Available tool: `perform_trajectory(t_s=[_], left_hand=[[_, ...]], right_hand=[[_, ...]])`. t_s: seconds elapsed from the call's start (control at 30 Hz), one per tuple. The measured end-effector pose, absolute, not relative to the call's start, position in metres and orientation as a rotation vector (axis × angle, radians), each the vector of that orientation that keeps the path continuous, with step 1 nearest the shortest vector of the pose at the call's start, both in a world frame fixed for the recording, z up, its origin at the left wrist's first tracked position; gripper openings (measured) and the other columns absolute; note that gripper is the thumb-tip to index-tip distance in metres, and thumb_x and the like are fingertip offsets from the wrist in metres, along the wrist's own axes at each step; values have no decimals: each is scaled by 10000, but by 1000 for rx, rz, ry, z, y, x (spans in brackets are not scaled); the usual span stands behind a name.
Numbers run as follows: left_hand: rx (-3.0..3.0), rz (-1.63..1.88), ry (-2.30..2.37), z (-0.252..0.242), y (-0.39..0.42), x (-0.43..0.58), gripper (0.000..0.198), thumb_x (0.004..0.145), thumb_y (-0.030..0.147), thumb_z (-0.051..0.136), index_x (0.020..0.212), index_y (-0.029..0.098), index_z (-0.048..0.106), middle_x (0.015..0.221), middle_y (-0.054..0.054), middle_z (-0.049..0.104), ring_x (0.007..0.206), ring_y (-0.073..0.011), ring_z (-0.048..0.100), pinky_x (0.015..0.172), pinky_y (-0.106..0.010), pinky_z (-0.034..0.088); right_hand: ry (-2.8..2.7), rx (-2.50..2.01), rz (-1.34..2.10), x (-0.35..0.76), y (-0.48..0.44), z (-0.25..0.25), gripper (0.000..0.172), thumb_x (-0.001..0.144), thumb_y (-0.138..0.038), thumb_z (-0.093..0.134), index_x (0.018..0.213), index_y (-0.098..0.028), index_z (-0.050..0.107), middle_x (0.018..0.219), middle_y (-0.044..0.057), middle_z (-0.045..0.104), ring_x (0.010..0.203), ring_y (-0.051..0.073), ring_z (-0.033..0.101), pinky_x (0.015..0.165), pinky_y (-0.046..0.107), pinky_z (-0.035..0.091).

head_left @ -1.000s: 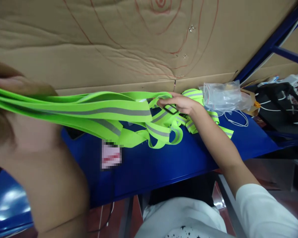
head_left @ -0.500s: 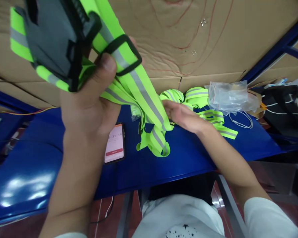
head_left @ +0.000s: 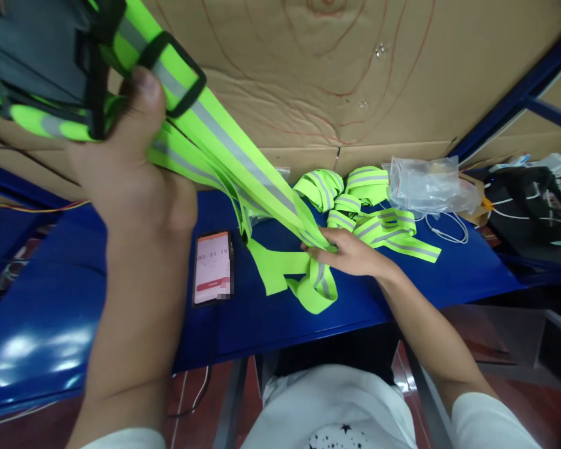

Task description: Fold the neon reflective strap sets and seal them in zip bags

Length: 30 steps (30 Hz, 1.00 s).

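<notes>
The left hand (head_left: 133,181) pinches lime-green reflective straps (head_left: 240,146) beside a black slider (head_left: 196,87), raised above the blue table (head_left: 369,302), apparently so the lengths slope down without bunching. The right hand (head_left: 353,252), thumb and fingers closed around their lower part, seems to keep them together; loose ends curl below. A dark plastic fitting (head_left: 42,56) is threaded with webbing at upper left. A phone (head_left: 210,268) lies face up nearby (numerals in view, presumably for glancing). Beyond, rolled straps (head_left: 325,189) sit beside clear plastic bags (head_left: 421,187), likely coiled against tangling.
</notes>
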<state>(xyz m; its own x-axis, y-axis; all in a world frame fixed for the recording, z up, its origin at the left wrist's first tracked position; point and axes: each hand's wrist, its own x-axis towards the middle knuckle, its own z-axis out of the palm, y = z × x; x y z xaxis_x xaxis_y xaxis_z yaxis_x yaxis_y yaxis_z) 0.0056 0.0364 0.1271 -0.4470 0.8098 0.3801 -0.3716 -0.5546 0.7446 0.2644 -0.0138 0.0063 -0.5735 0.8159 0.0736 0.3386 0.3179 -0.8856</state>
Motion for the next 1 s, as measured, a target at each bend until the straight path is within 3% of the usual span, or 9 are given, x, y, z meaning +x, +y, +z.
perform_trajectory(t_s=[0.07,0.17,0.27,0.4,0.5,0.63,0.73,0.8,1.0], left_hand=[[1226,2062,718,118,49,-2,412,694,219,935,933,227,599,959,100,716,1386,-224,589,1215,-342,530],[1363,2004,677,106,61,-5,579,499,402,1019,821,226,572,881,132,708,1269,-217,659,1196,-349,532],[1262,1989,604,105,61,2,493,560,267,1004,786,225,567,873,104,703,1187,-213,679,1176,-378,531],[1148,1969,538,114,51,9,347,677,3,851,746,206,579,789,23,652,1046,-231,695,1149,-426,515],[1161,1846,622,119,41,9,289,720,41,817,868,210,636,899,0,681,1092,-262,675,1127,-460,516],[1209,1888,541,115,34,18,385,518,142,970,734,182,654,827,9,645,1047,-248,666,1154,-450,522],[1202,1995,466,108,36,26,469,400,141,1015,689,187,648,744,44,598,855,-182,651,1032,-428,594],[1224,2042,437,103,41,23,475,418,131,1009,714,194,643,742,48,580,853,-181,649,972,-412,607],[1139,2241,612,100,72,-12,497,638,-137,769,875,207,500,831,82,574,965,-153,681,1166,-459,483]], right_hand=[[-2074,-1001,1226,274,-14,8,189,899,-352,718,974,-179,728,997,41,751,908,226,697,830,344,550],[-1865,-937,1490,283,-15,2,355,849,-379,803,1140,-189,736,1073,36,764,953,220,718,837,325,567],[-1724,-876,1622,288,-14,-10,462,797,-387,860,1204,-214,729,1136,31,763,1048,233,725,918,339,572],[-1672,-901,1478,286,-9,-24,450,820,-457,834,1183,-223,711,1159,35,743,1041,226,715,891,342,581],[-1670,-1015,1158,282,-6,-28,334,880,-438,775,1113,-217,685,1092,36,743,1010,212,703,902,354,567],[-1627,-1173,426,265,-22,-18,146,986,-298,629,1104,-222,667,1103,65,731,1073,221,668,971,404,520],[-1790,-1083,325,243,-45,-7,102,998,-308,638,1022,-215,672,986,61,730,945,205,673,864,367,525],[-1931,-1055,391,229,-58,-5,212,940,-395,732,949,-200,650,939,60,722,868,203,668,779,342,514],[-1634,-1196,436,234,-77,-18,192,926,-262,709,841,-219,541,732,-38,584,632,114,540,582,242,410]])
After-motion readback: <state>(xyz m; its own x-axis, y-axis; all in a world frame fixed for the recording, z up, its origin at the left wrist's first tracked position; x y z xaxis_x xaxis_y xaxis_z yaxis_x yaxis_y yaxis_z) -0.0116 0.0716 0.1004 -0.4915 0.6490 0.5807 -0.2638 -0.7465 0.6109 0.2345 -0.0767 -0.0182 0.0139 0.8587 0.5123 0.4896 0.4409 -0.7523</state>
